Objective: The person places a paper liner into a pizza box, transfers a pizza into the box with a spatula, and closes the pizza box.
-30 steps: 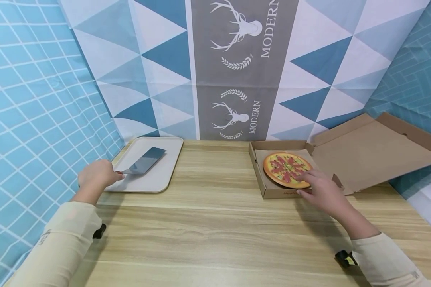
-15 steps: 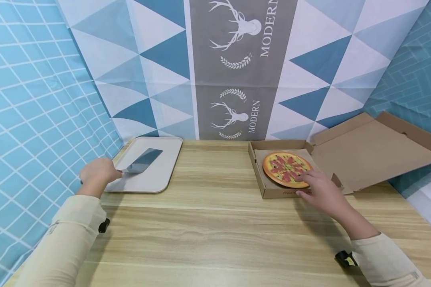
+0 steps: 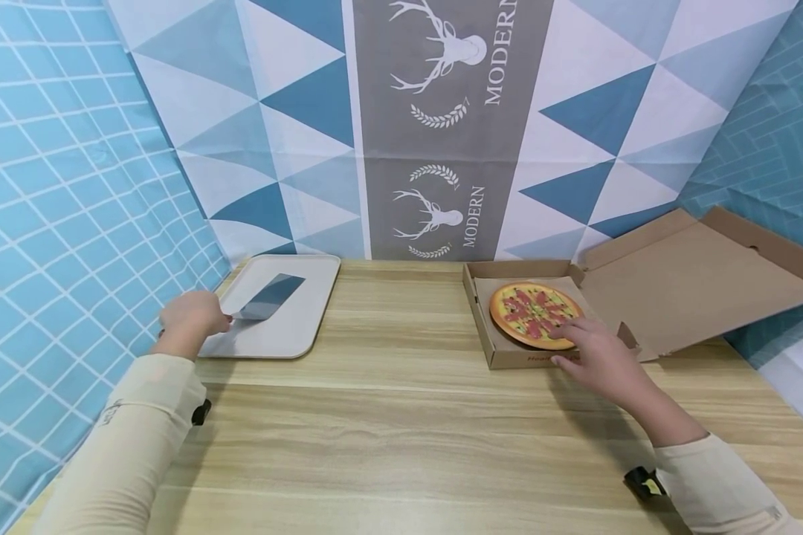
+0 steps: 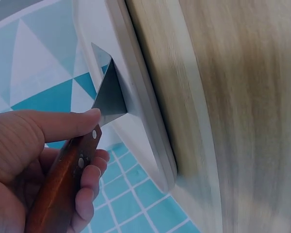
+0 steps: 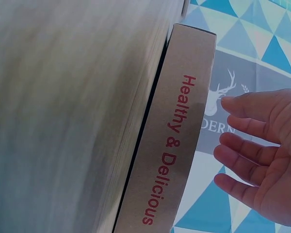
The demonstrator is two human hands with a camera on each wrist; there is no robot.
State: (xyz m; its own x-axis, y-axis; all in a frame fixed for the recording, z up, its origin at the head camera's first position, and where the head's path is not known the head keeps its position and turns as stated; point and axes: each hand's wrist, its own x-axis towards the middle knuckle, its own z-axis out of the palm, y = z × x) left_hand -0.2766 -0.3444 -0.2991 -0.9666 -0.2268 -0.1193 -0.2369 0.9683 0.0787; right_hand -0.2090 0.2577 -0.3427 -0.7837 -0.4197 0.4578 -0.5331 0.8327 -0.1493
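My left hand (image 3: pixel 190 319) grips the brown wooden handle of a spatula (image 4: pixel 63 179), thumb laid along its top. Its flat metal blade (image 3: pixel 271 297) is over the pale tray (image 3: pixel 308 327) at the back left. In the left wrist view the blade's far edge seems to meet the tray, though contact is hard to tell. At the right, a round pizza (image 3: pixel 529 312) with red toppings lies in an open cardboard box (image 3: pixel 482 327). Above the box's front edge and the pizza's near side hovers my right hand (image 3: pixel 598 357), fingers loosely bent, holding nothing.
The box's raised lid (image 3: pixel 682 290) leans out to the right. A wood-grain table (image 3: pixel 401 431) carries everything. Patterned wall sheets (image 3: pixel 442 134) stand close behind and at both sides. Red lettering marks the box's front wall (image 5: pixel 169 136).
My left hand has shifted slightly right, and the spatula's blade has moved a little over the tray. The right hand, pizza and box look unchanged.
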